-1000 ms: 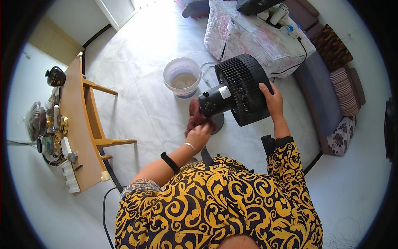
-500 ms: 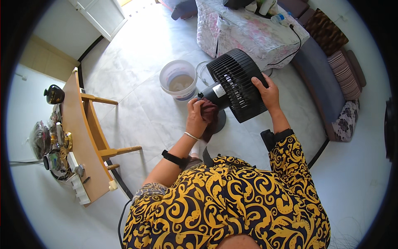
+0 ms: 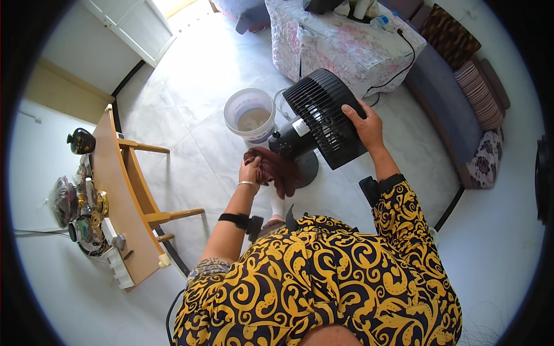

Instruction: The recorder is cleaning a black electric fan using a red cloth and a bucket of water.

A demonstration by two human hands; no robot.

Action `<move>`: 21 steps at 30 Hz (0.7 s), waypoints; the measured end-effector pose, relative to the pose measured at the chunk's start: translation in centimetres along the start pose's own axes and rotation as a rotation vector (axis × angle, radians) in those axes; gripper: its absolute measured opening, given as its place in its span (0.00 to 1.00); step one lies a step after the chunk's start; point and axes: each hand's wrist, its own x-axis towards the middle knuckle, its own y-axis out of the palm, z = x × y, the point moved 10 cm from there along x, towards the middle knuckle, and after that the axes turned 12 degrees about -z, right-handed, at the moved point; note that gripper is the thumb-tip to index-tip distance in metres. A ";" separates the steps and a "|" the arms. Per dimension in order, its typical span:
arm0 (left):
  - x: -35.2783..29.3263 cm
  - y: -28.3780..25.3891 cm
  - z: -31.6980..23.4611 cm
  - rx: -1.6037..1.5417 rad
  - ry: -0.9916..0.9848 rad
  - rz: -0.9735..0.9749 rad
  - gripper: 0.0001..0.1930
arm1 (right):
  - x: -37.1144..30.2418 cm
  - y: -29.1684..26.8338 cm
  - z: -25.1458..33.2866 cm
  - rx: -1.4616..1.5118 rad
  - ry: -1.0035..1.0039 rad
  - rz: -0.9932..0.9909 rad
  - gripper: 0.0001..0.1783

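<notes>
A black electric fan (image 3: pixel 330 138) with a slatted round cage stands tilted in front of me on its dark round base (image 3: pixel 309 171). My right hand (image 3: pixel 367 124) grips the right rim of the cage, thumb on the slats. In my left hand (image 3: pixel 249 172) is a dark maroon cloth (image 3: pixel 276 171), pinched at its left side. The cloth hangs loosely below the fan's neck, covering part of the base; whether it touches the fan I cannot tell.
Just beyond the cloth stands a white bucket (image 3: pixel 229 117) with murky water. A table with a floral cover (image 3: pixel 352 52) is at the back right, a sofa (image 3: pixel 444 104) along the right. At left is a wooden table (image 3: pixel 124 219) bearing a black pot (image 3: pixel 82 141) and clutter.
My left hand has drawn back from the fan's neck, left and toward me, and the bunched cloth has spread out. My right hand keeps its hold on the cage.
</notes>
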 end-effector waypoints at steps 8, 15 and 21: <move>-12.5 8.4 -2.9 0.779 0.929 0.550 0.16 | -1.6 -2.3 5.7 -0.190 -0.514 -0.275 0.29; -13.5 9.3 -0.4 0.422 0.387 0.761 0.22 | -16.4 1.4 4.9 0.020 -0.580 0.540 0.35; -17.9 10.6 4.5 0.139 -0.365 1.104 0.29 | -17.5 6.0 -3.8 0.361 0.286 0.626 0.41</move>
